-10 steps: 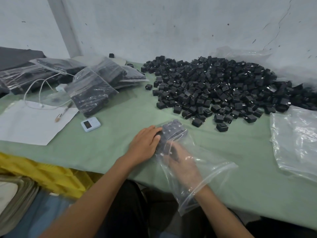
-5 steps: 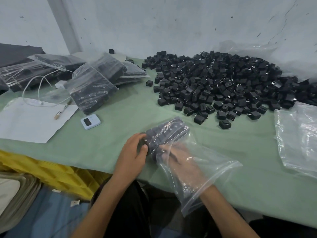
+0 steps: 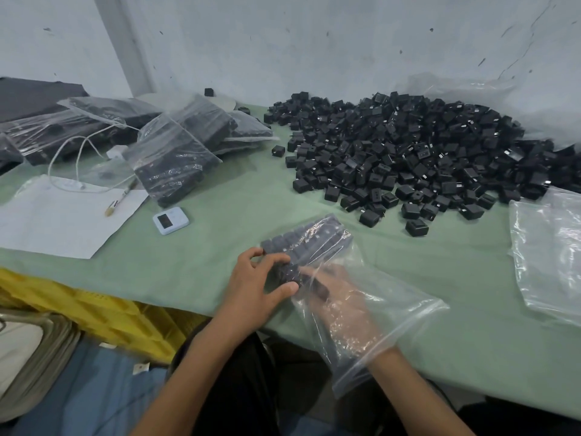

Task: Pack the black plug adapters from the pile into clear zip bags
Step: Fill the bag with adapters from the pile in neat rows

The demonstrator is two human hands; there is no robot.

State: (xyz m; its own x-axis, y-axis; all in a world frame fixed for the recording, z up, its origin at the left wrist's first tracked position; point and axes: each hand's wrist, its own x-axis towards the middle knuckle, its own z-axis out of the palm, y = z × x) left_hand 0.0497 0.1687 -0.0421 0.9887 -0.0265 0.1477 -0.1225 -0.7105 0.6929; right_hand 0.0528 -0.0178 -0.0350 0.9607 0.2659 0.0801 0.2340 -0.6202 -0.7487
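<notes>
Two hands work the clear zip bag (image 3: pixel 396 325) at the near edge of the table (image 3: pixel 188 265): our left hand (image 3: pixel 255 294) curls round the packed adapters (image 3: pixel 309 243) from outside, our right hand (image 3: pixel 344 305) is inside, grip unclear, so we should seat rows squarely.

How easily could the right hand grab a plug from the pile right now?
Probably not easily: the right hand is deep inside the clear bag, so it must come out first. The pile lies uncovered ahead.

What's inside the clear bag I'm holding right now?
Black adapters packed in rows at the closed end of the clear bag, plus your right hand. Any lower layers are hidden.
</notes>
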